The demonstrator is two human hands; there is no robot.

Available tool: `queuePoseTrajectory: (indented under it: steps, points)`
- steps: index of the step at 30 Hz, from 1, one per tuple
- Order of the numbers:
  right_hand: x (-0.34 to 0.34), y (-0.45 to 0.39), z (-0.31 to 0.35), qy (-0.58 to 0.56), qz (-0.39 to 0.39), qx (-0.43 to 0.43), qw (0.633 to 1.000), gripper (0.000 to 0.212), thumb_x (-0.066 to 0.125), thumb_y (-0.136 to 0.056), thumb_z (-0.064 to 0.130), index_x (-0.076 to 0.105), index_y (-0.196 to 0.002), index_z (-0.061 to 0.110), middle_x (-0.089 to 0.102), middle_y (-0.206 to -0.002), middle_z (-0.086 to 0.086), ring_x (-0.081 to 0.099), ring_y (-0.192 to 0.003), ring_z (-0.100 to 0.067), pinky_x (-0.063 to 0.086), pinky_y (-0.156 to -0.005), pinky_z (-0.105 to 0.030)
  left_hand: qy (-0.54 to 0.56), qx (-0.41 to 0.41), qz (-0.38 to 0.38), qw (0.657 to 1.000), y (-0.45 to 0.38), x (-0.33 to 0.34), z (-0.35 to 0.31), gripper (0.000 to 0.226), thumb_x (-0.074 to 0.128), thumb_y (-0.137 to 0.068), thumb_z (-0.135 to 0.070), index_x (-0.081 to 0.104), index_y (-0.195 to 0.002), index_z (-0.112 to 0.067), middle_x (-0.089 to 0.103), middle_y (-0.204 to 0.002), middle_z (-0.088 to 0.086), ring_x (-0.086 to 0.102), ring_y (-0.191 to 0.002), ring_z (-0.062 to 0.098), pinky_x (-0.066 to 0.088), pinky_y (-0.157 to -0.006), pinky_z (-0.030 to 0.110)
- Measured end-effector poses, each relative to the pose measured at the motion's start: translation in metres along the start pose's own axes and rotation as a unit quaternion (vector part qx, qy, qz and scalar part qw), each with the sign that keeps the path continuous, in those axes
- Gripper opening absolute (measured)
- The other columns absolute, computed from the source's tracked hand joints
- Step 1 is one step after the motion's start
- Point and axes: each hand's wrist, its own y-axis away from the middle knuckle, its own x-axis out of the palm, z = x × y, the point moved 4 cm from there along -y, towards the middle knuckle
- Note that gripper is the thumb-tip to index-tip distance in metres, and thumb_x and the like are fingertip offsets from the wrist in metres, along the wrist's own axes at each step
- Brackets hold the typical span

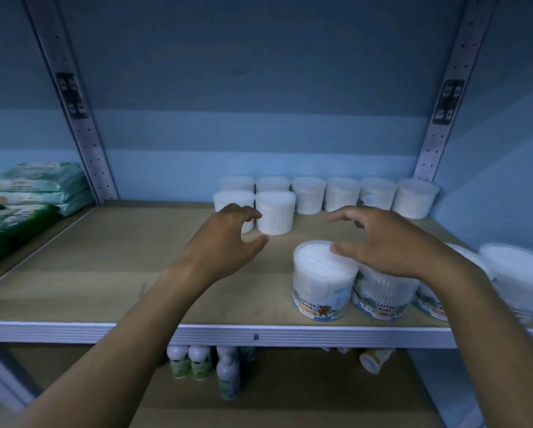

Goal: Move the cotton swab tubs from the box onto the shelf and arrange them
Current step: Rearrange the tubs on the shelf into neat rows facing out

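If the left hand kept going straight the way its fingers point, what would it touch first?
Probably the nearer cotton swab tub in the second row, just past the left hand's fingertips; depth is unclear.

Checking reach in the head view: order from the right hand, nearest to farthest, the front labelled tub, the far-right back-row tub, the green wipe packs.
From the right hand:
1. Front labelled cotton swab tub, under its thumb.
2. Far-right back-row tub, behind.
3. Green wipe packs, far left.

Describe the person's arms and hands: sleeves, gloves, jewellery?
Both forearms are bare as far as the frame shows, with no sleeves in view. The left hand and right hand are bare: no gloves, rings, watch or wristbands visible.
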Motion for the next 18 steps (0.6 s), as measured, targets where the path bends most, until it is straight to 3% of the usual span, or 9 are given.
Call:
queuePoseTrajectory:
  steps: [6, 9, 14, 18]
  points:
    - [0.002, -0.055, 0.033, 0.017, 0.012, -0.014, 1.000, 0.056, 0.071, -0.087, 0.045, 0.051, -0.139, 0.036, 0.049, -0.145, 0.008, 0.051, -0.125, -0.014, 0.040, -0.095, -0.025, -0.012, -0.060, 0.006, 0.998, -0.032, -0.006, 0.036, 0.059, 0.069, -0.084, -0.045, 0.050, -0.138, -0.030, 0.045, -0.142, -0.004, 0.047, -0.128, 0.020, 0.042, -0.103, 0.034]
    - [0.007, -0.089, 0.044, 0.042, 0.030, -0.002, 0.999, 0.061, 0.069, -0.088, 0.049, 0.046, -0.143, 0.035, 0.048, -0.145, 0.006, 0.050, -0.125, -0.016, 0.037, -0.089, -0.025, -0.022, -0.090, 0.024, 0.995, -0.053, -0.006, 0.052, 0.064, 0.070, -0.083, -0.045, 0.047, -0.141, -0.030, 0.041, -0.144, -0.004, 0.044, -0.132, 0.021, 0.042, -0.103, 0.035]
    - [0.026, -0.139, 0.051, 0.076, 0.052, -0.006, 0.996, 0.072, 0.067, -0.086, 0.052, 0.037, -0.148, 0.034, 0.045, -0.144, -0.001, 0.052, -0.119, -0.022, 0.044, -0.089, -0.032, -0.039, -0.105, 0.054, 0.992, -0.080, 0.000, 0.068, 0.075, 0.068, -0.075, -0.058, 0.048, -0.140, -0.027, 0.044, -0.145, 0.000, 0.046, -0.130, 0.027, 0.043, -0.103, 0.040]
    - [0.042, -0.167, 0.052, 0.105, 0.060, -0.009, 0.993, 0.077, 0.068, -0.084, 0.055, 0.035, -0.150, 0.034, 0.037, -0.149, -0.003, 0.048, -0.129, -0.027, 0.045, -0.093, -0.036, -0.032, -0.100, 0.065, 0.992, -0.095, 0.010, 0.074, 0.080, 0.065, -0.068, -0.066, 0.051, -0.136, -0.025, 0.047, -0.144, 0.002, 0.048, -0.128, 0.030, 0.045, -0.101, 0.042]
